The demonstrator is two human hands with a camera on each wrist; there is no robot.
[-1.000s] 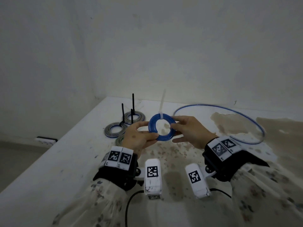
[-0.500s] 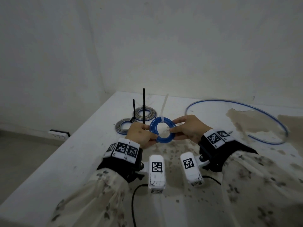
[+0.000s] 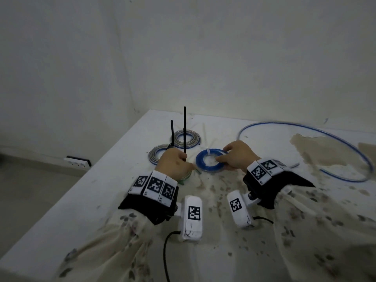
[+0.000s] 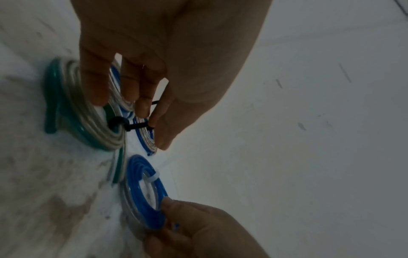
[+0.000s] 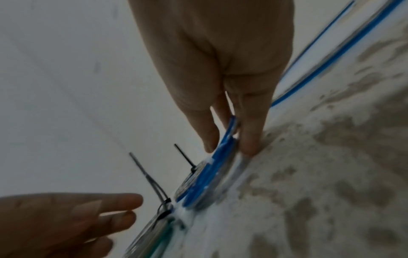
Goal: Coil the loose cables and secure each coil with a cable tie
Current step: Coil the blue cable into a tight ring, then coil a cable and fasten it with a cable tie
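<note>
A blue cable coil (image 3: 200, 164) bound by a white cable tie (image 3: 208, 152) sits low at the table, beside the green coil. My right hand (image 3: 223, 157) pinches the coil's right side between thumb and fingers; the right wrist view shows the blue coil (image 5: 207, 183) edge-on between them. My left hand (image 3: 179, 161) is off the blue coil and hovers with relaxed fingers over a green-and-clear coil (image 4: 73, 108), next to its black tie (image 4: 119, 122). The white tie's tail is blurred.
Two tied silver-blue coils (image 3: 188, 138) (image 3: 156, 154) lie behind my left hand, black tie tails (image 3: 184, 131) upright. A loose blue cable (image 3: 305, 129) loops wide across the stained right half of the table (image 3: 317, 151). The table's left edge (image 3: 97, 176) is close.
Both hands have come down from mid-air with the blue coil. My left hand has let go of it and moved left over the green coil; the right hand keeps its pinch.
</note>
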